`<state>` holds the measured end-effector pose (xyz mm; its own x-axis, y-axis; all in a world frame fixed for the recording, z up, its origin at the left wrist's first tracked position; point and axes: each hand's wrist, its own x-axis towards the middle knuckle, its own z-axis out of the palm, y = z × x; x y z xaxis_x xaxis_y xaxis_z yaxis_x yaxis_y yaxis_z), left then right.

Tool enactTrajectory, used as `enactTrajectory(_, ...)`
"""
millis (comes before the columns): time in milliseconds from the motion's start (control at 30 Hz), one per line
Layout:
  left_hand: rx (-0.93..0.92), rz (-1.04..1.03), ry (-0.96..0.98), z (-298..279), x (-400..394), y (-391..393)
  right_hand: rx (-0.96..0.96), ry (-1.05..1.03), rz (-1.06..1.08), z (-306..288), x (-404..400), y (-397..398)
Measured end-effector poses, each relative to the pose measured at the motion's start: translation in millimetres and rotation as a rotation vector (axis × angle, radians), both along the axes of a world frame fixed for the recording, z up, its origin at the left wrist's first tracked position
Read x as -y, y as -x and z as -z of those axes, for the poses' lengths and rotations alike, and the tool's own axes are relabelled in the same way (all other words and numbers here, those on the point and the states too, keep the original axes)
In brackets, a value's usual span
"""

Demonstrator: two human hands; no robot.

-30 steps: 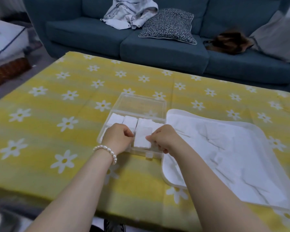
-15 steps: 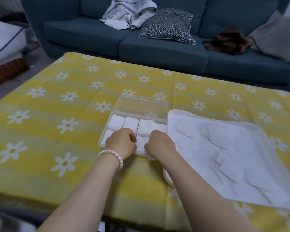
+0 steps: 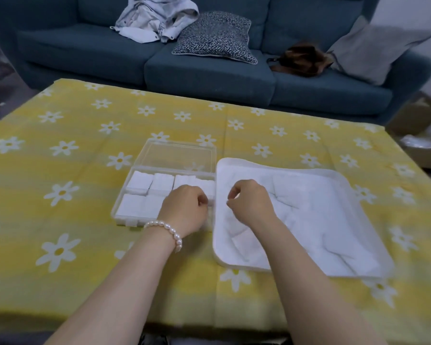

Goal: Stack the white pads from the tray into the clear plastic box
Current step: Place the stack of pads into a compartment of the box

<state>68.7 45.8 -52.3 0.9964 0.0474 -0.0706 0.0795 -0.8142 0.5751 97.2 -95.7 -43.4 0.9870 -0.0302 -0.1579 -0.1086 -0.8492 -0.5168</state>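
- Loose white rectangular pads lay in the white plastic tray, right of the clear plastic box on the tabletop.
- Right hand hovered over the tray's left end, nearer; fingers curled, apparently holding nothing.
- Left hand curled over the box; grip unclear.
- Pads pointed various ways; no single long axis.

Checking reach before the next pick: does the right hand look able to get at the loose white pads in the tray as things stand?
Probably yes. The right hand hovers right over the tray, its fingers curled, with the white pads lying uncovered below and beside it. The left hand is over the clear plastic box, out of the way.
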Motion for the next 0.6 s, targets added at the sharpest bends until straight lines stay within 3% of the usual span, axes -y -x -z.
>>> enactTrajectory(200,-0.076,0.214,-0.002,5,50,0,-0.084,0.093,0.18,4,101,2)
enactTrajectory(400,-0.049,0.195,-0.011,9,97,-9,0.105,0.003,0.329,28,170,-7)
enactTrajectory(467,-0.082,0.222,0.034,12,110,-12,0.194,-0.008,0.276,35,174,-16)
enactTrajectory(600,-0.11,0.263,0.053,20,127,-16,0.209,0.162,0.113,47,163,-40)
